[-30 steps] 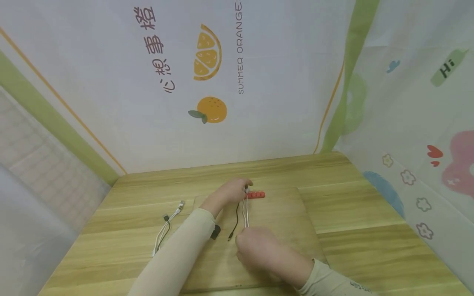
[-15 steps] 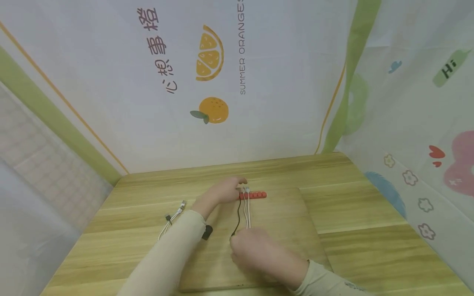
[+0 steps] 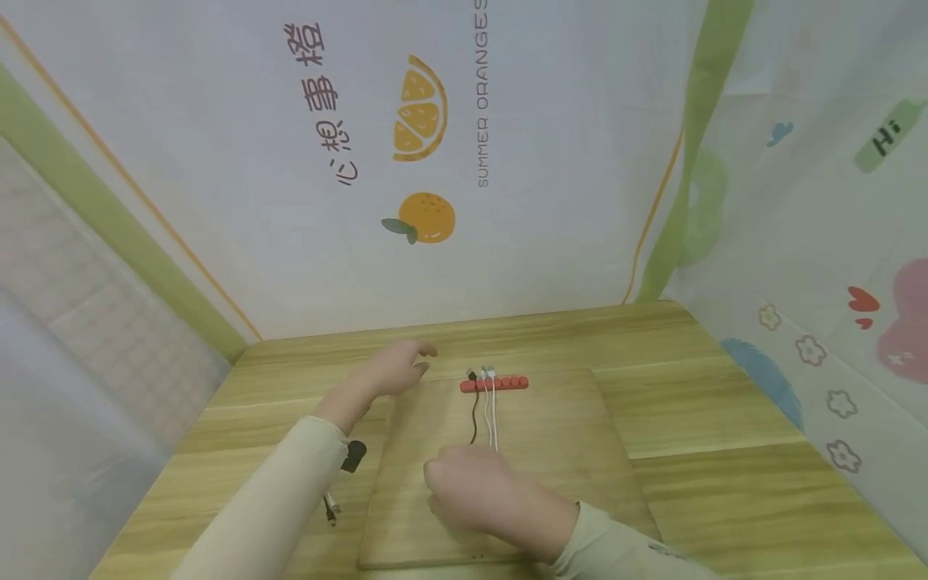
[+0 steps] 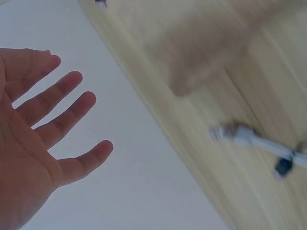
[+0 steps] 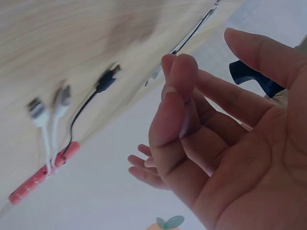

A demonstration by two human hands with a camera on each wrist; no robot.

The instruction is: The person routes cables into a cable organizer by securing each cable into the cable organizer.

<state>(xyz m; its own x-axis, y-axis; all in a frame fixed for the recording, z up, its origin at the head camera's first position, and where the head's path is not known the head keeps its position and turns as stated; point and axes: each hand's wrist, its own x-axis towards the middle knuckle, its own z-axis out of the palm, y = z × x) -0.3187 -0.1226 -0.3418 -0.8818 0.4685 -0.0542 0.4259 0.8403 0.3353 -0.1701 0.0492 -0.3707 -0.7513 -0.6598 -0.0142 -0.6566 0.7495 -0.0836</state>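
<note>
A red cable clip lies near the far edge of the wooden board. Seated in its left part are a black cable and two white cables, their USB plugs pointing away. My left hand hovers left of the clip; its spread fingers hold nothing. Over the middle of the board is my right hand, covering the cables' near ends in the head view. Its fingers are loosely bent, the thumb apart, and the right wrist view shows nothing between them.
Left of the board, a bundle of white and black cables lies on the wooden table, mostly hidden by the left sleeve. A black piece sits at the left wrist. White printed cloth rises behind the table.
My left hand has let go of the black cable's plug at the clip and drawn away to the left. The right hand has shifted slightly left, over the cables' near ends.
</note>
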